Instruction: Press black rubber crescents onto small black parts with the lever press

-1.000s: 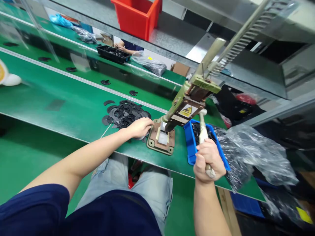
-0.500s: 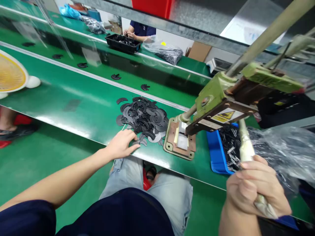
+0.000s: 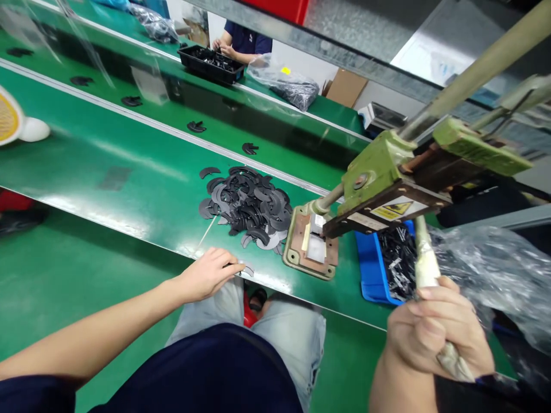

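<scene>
At the near edge of the green bench, my left hand pinches a small curved dark piece whose end sticks out past the fingertips. Just beyond it lies a heap of black and grey crescent-shaped pieces. My right hand is wrapped round the taped lever handle of a green hand press. Under the press head, the base plate carries a pale block. A thin pale stick lies between my left hand and the heap.
Right of the press stands a blue bin of black parts beside a clear plastic bag. Small black clusters lie spaced along the belt behind. Across it, a co-worker's hands are over a black tray. A metal shelf hangs overhead.
My left hand has drawn back from the heap toward the bench's near edge with a curved piece in its fingers. My right hand stays on the lever; the view has shifted slightly.
</scene>
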`<state>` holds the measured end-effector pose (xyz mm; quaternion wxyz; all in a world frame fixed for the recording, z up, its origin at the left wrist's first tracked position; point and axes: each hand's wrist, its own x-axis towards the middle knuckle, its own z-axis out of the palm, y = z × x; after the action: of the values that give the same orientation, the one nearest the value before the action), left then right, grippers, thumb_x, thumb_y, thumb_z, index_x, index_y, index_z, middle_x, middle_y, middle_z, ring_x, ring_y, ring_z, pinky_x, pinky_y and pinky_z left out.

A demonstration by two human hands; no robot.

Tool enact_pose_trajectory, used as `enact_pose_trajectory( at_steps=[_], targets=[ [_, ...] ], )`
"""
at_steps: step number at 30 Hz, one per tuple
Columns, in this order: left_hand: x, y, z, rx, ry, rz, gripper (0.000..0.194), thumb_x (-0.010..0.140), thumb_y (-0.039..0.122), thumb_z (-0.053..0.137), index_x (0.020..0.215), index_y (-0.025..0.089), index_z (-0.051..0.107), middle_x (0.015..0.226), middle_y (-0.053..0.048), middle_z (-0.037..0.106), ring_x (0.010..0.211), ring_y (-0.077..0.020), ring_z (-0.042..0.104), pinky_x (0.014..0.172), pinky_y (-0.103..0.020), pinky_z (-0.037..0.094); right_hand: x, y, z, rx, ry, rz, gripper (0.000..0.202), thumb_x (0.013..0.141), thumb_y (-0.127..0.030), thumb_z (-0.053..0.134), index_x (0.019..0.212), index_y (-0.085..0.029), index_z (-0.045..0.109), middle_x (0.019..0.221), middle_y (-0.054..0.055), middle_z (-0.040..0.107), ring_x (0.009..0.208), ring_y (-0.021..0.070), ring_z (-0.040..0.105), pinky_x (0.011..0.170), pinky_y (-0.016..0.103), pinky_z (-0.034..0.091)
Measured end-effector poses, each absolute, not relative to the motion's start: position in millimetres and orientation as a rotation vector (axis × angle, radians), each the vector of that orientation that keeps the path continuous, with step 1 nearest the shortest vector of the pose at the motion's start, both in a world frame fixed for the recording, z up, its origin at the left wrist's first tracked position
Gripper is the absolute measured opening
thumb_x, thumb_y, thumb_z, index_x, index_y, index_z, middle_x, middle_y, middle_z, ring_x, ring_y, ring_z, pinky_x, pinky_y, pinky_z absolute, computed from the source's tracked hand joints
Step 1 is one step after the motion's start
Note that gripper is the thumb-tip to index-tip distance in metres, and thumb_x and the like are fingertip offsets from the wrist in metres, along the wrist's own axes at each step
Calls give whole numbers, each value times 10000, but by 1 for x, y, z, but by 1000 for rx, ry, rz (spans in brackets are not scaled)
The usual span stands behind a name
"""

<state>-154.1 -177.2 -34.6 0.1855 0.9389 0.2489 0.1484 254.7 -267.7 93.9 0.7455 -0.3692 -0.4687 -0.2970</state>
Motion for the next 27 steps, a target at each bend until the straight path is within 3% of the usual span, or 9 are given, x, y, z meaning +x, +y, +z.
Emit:
enact_pose_trajectory(
  at_steps=[6,10,14,21,24,27],
  targets=[
    [-155,-182,-33,2519,691,553,414,1014,200,509,1356,347,690,1126,-98,714,1007,-246,669,890,-402,545,249,-284,95,-876,-1215,-532,354,691,-359,707,474,-259,446,466,-26,550,540,247,615,841,650,569],
    [-137,-180,-13,2353,659,571,332,1016,232,506,1278,296,700,1170,-105,714,1065,-233,692,932,-372,580,246,-292,96,-916,-1257,-481,263,750,-323,674,552,-266,509,538,-32,591,601,252,635,877,674,564],
    [-95,-166,16,2229,779,531,229,988,335,600,1191,239,644,1094,-68,731,971,-209,703,849,-332,576,244,-298,98,-943,-1301,-417,202,769,-263,646,599,-265,536,580,-46,608,647,243,661,901,669,571],
    [6,-124,34,1664,774,608,336,800,451,811,914,182,645,794,8,663,692,-122,629,660,-249,538,247,-302,97,-913,-1375,-385,190,791,-203,640,636,-257,545,606,-44,607,681,222,671,924,637,583],
    [37,-108,27,1456,752,577,419,755,496,860,908,166,652,811,-5,682,696,-117,660,677,-257,579,248,-302,96,-902,-1385,-386,186,794,-205,647,644,-257,551,605,-40,603,683,221,668,919,638,584],
    [58,-98,19,1411,776,527,421,808,501,838,928,155,631,742,2,678,583,-96,639,582,-231,571,249,-304,95,-911,-1399,-373,170,790,-202,647,656,-255,556,618,-43,609,697,216,671,926,636,581]
  ],
)
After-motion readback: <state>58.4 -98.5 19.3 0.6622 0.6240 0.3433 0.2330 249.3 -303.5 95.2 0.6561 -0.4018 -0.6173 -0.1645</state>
